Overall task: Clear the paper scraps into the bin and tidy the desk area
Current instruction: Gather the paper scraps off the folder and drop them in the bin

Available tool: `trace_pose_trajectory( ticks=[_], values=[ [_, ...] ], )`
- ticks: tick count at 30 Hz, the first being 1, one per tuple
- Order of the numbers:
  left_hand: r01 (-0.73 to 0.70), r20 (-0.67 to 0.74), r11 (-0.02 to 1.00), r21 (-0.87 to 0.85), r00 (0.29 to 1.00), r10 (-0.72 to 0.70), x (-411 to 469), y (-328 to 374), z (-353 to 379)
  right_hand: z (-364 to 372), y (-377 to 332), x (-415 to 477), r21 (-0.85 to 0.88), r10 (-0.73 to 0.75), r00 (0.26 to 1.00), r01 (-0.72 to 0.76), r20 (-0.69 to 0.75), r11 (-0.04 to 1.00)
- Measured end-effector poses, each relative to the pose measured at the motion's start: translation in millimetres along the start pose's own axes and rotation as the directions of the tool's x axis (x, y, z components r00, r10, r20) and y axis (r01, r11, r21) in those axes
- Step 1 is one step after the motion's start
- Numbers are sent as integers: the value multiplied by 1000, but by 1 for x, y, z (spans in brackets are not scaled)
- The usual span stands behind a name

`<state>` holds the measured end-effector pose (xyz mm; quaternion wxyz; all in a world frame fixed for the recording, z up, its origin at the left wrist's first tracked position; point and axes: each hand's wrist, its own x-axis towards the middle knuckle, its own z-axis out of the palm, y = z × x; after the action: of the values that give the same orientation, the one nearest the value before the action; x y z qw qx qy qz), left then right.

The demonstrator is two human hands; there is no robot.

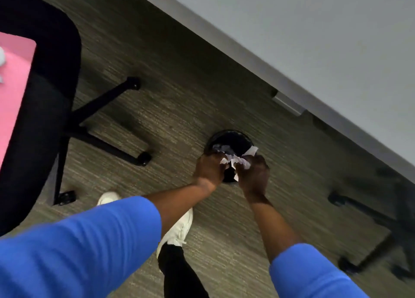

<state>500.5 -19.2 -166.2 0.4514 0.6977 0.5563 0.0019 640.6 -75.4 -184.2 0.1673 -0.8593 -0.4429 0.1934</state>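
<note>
Both hands, left hand (pixel 210 168) and right hand (pixel 254 174), closed around paper scraps (pixel 235 160) over the bin (pixel 233 140)

White paper scraps (pixel 235 160) over a black bin (pixel 229 140).
Blue sleeves (pixel 89 241), a white sneaker (pixel 177 228), black trousers (pixel 179 273); grey-brown streaked carpet (pixel 179 84), black office chair (pixel 45 95), pink sheet (pixel 13 95), pale grey wall (pixel 314 28).

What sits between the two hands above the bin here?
In the head view, a bunch of white paper scraps is held between the left hand and right hand, directly above the black bin.
</note>
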Motion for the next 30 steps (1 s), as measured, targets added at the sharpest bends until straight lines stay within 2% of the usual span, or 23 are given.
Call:
trace_pose_trajectory(
  ticks=[2, 6, 8, 13, 16, 20, 23, 27, 30],
  values=[
    [13, -1, 1000, -2, 1000, -13, 16, -4, 14, 10, 10, 13, 25, 77, 997, -77, 24, 997],
    [18, -31, 1000, -14, 999, -18, 46, -20, 35, 33, 27, 32, 37, 130, 972, -139, 197, 990],
    [13, 9, 1000, -2, 1000, -13, 58, -26, 45, 43, 32, 39, -4, 128, 956, -132, 265, 991],
    [7, 116, 999, -51, 993, -1, 77, -28, 56, 60, 34, 57, 0, 139, 938, -147, 318, 989],
    [-51, 142, 997, -60, 988, 59, 79, -30, 54, 61, 33, 63, -100, 185, 903, -158, 387, 982],
    [-89, 250, 993, 80, 966, 66, 61, -32, 40, 50, 25, 56, -142, 230, 896, -190, 379, 972],
    [-62, 289, 988, 139, 957, 19, 34, -29, 23, 38, 7, 40, -111, 172, 926, -143, 336, 984],
    [25, 224, 990, 138, 973, -56, -7, -30, -8, 25, -35, 12, -24, 94, 935, -91, 341, 996],
    [143, 98, 990, -5, 985, -142, -37, -37, -39, 17, -84, -5, 37, 29, 944, -44, 330, 998]
  ],
)
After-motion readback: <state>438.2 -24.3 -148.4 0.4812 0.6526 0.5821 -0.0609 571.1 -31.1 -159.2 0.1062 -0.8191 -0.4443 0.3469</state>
